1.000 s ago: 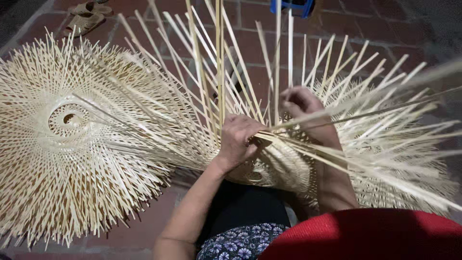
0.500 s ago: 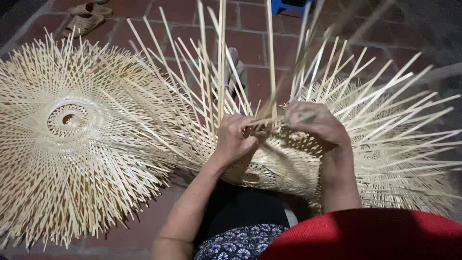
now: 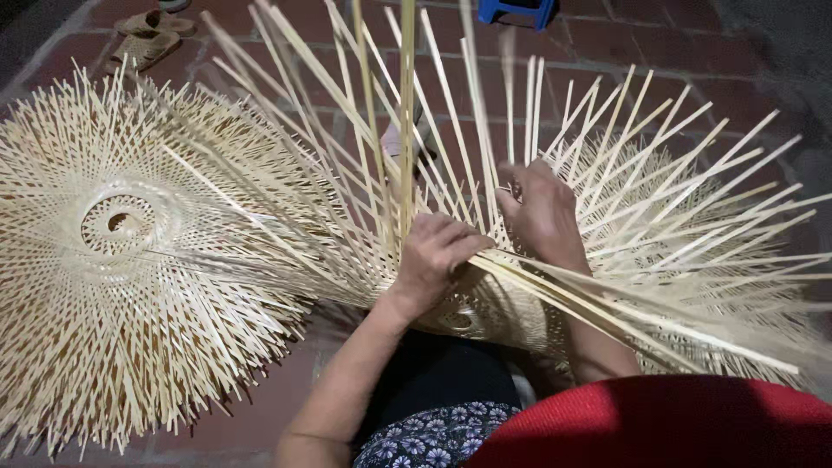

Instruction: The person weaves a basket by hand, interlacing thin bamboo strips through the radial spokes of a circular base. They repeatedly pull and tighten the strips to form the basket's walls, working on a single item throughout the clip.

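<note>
Weaving is in hand: on the lap, a half-woven bamboo piece point(image 3: 659, 251) is held, the left hand point(image 3: 438, 260) closed on a bundle of strips point(image 3: 607, 303), the right hand point(image 3: 542, 212) apparently pinching one. Its fingertips are hidden. A careful threading is called for next.

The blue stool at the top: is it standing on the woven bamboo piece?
No, the blue stool stands on the brick floor, beyond the strips.
</note>
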